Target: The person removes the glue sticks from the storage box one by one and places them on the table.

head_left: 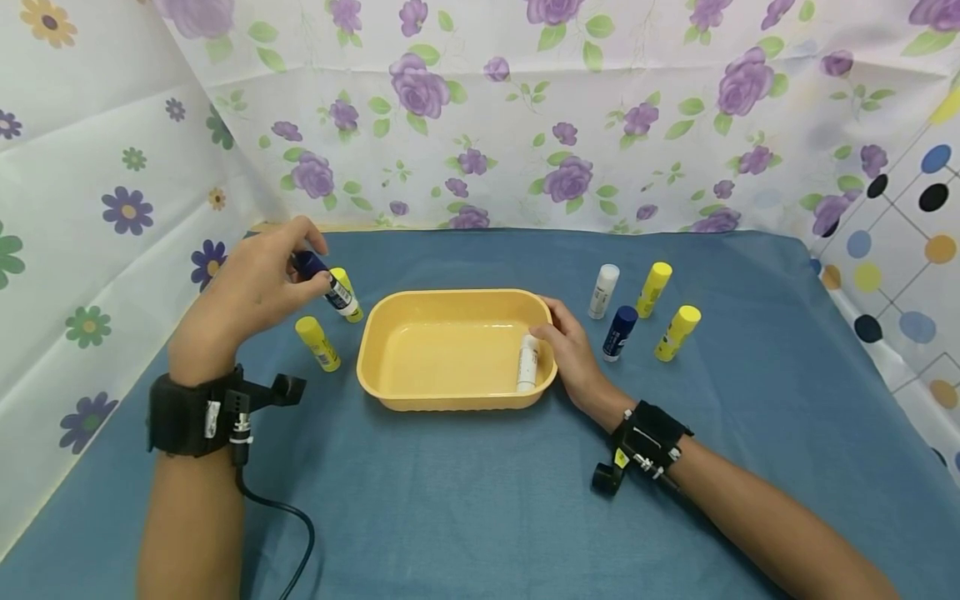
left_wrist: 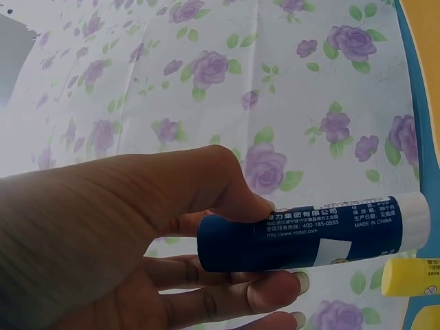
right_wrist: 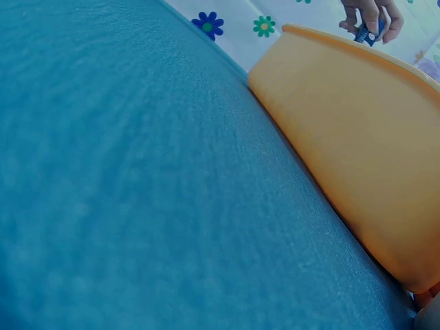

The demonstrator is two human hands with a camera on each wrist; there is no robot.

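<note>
My left hand pinches a dark blue glue stick with a white end between thumb and fingers. It is tilted and held over the left side of the table, overlapping a yellow glue stick behind it in the head view. A second yellow glue stick stands nearer, left of a yellow plastic tray. With the thumb over the rim, my right hand grips the tray's right end. Inside the tray by that thumb is a white glue stick. The right wrist view shows mostly the tray's outer wall.
Right of the tray stand a white glue stick, a dark blue one, a yellow one and another yellow one. Blue cloth covers the table. A flowered curtain hangs behind; a black cable trails from the left wrist.
</note>
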